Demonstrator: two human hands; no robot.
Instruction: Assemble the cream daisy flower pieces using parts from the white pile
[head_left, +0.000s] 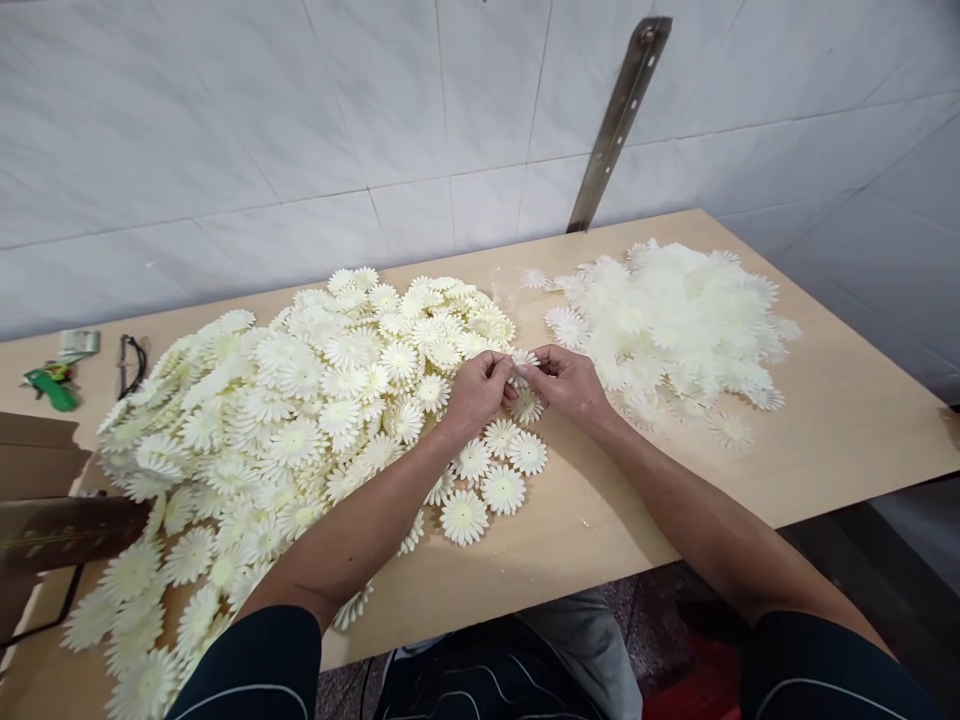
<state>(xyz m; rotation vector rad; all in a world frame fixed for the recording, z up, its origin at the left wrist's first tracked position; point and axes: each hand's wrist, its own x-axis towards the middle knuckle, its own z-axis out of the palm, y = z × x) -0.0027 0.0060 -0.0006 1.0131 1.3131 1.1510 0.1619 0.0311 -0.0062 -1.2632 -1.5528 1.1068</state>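
Note:
Both my hands meet over the table, pinching one pale yellow daisy-shaped petal piece (523, 358) between them. My left hand (480, 388) grips its left side with thumb and forefinger. From the right, my right hand (568, 382) pinches the same piece. Several loose petal pieces (504, 488) lie flat just below my hands, some with a small dark centre. To the left spreads a large heap of cream petal pieces (300, 430). A second heap of paler, thinner-looking petal pieces (675, 310) lies to the right.
The wooden table (832, 420) stands against a tiled wall. At the far left are a green tool (54, 388), a small whitish block (79, 344) and a dark looped item (133, 365). A brown object (71, 530) juts over the left edge. A slotted metal bar (621, 120) leans on the wall.

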